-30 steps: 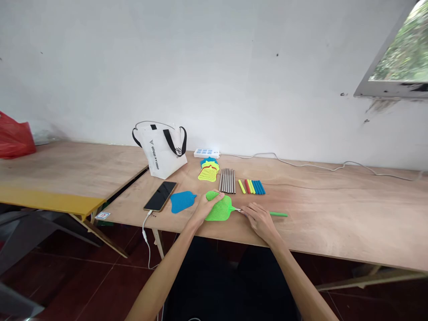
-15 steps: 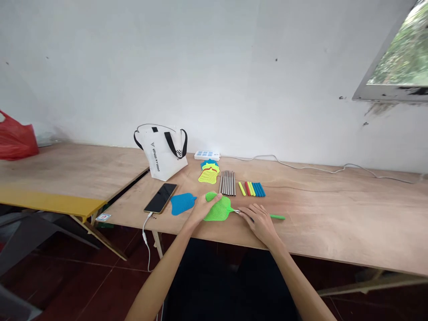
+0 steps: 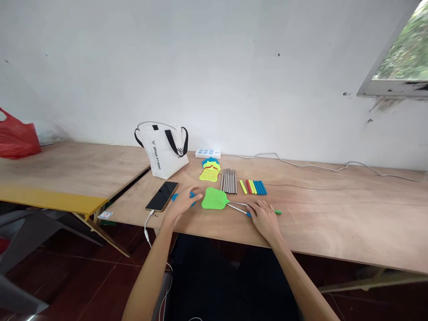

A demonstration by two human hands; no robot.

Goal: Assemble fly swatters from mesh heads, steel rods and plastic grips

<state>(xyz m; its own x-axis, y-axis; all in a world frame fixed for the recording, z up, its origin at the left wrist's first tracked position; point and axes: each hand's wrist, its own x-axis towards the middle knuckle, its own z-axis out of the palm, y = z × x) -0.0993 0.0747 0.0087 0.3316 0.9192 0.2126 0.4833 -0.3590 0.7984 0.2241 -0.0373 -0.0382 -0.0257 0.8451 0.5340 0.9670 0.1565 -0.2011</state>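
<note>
A green fly swatter (image 3: 215, 199) lies on the table, its mesh head to the left and its green handle end sticking out right of my right hand. My right hand (image 3: 264, 219) is closed over its shaft. A second metal rod (image 3: 238, 208) with a blue end slants from near the green head to beneath my right thumb. My left hand (image 3: 182, 203) is open, thumb and fingers apart, over a blue swatter head (image 3: 193, 201) that it mostly covers. Whether it touches that head I cannot tell.
Behind the hands lie stacked swatter heads (image 3: 209, 174), a row of metal rods (image 3: 228, 181) and several coloured handle tubes (image 3: 257, 187). A phone (image 3: 162, 196) on a charging cable, a white bag (image 3: 167, 154) and a power strip (image 3: 207, 153) stand left and back.
My left hand has let go of the green swatter head and moved left over the blue one. The green swatter has shifted slightly away from me; the blue-ended rod shows more.
</note>
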